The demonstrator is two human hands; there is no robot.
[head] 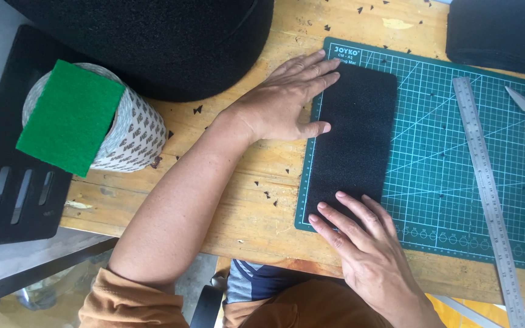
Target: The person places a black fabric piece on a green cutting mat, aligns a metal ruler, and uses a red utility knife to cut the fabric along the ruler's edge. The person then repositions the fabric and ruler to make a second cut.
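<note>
Your left hand (pixel 287 100) is flat, fingers spread, pressing the top-left corner of the black rounded sheet (pixel 352 143); nothing gripped. Your right hand (pixel 366 246) is also flat and open, fingertips on the sheet's bottom-left corner. The sheet lies on the left part of the green cutting mat (pixel 457 182), long side running 12 to 6 o'clock. Steel ruler (pixel 487 188) lies on the mat at 3 o'clock from the sheet, well apart. Tape roll (pixel 132 133) with a green pad (pixel 71 115) on top sits at 9 o'clock. Large black felt roll (pixel 165 42) at 11 o'clock.
</note>
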